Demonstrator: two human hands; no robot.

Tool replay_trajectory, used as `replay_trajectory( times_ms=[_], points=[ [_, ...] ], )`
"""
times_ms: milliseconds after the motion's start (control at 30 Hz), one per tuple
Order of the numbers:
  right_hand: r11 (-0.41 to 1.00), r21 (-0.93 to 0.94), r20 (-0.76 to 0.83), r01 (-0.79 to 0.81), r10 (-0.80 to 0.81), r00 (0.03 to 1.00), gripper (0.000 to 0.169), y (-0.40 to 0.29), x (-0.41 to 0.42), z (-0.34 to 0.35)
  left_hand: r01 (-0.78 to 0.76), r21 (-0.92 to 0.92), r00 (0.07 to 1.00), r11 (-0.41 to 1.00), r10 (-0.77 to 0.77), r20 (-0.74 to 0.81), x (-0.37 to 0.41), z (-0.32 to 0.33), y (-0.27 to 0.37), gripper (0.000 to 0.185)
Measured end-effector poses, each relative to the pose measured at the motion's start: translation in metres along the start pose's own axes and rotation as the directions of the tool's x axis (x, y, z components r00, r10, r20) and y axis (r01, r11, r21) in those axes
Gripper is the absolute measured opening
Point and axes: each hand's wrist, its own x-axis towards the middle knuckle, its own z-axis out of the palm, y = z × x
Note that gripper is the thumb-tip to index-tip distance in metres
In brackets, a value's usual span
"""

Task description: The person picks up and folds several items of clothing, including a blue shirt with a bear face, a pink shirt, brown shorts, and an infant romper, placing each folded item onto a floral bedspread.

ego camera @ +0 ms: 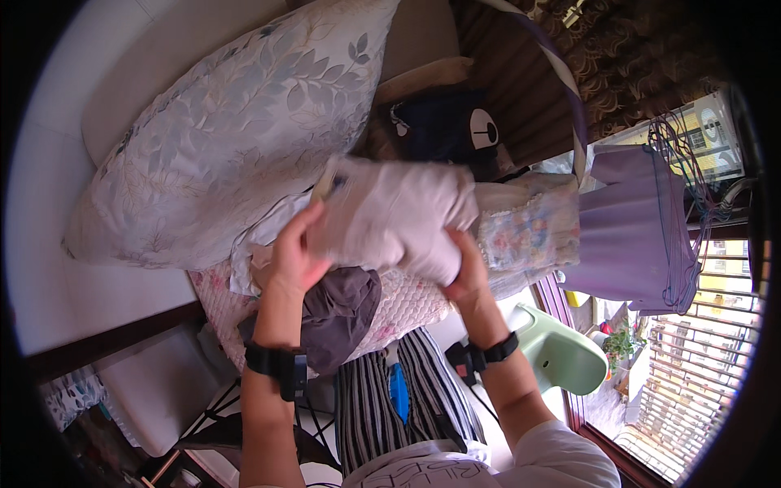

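Note:
A folded pale pink garment [390, 213], blurred by motion, is held up in front of me between both hands. My left hand [299, 250] grips its left edge, thumb towards the top. On the other side, my right hand [468, 265] holds the lower right corner. Beneath the bundle, a crumpled dark grey-brown cloth [341, 311] lies on a quilted floral mat [409, 305]. White fabric [243, 265] pokes out behind my left hand. What lies directly under the pink garment is hidden.
A large leaf-patterned pillow or duvet [244, 134] fills the upper left. Behind is dark blue fabric with a cartoon eye [439, 128]. Folded floral fabric [528, 226] lies at right, near lilac cloth [628, 232] and hangers [686, 183]. A green plastic chair [564, 354] stands lower right.

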Motion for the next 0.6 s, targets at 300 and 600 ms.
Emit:
replay_trajectory(
  times_ms=[300,600],
  points=[
    [0.844,-0.141,-0.014,0.518,-0.525,0.851,0.042,-0.064,0.083,-0.003,-0.020,0.121,0.971,0.992,0.048,-0.236,-0.013,-0.094,-0.055,0.028],
    [0.155,-0.973,0.181,0.169,0.067,0.981,0.050,0.193,0.057,-0.119,0.264,-0.019,0.606,0.964,-0.182,-0.774,-0.194,-0.255,-0.198,0.012]
  ],
)
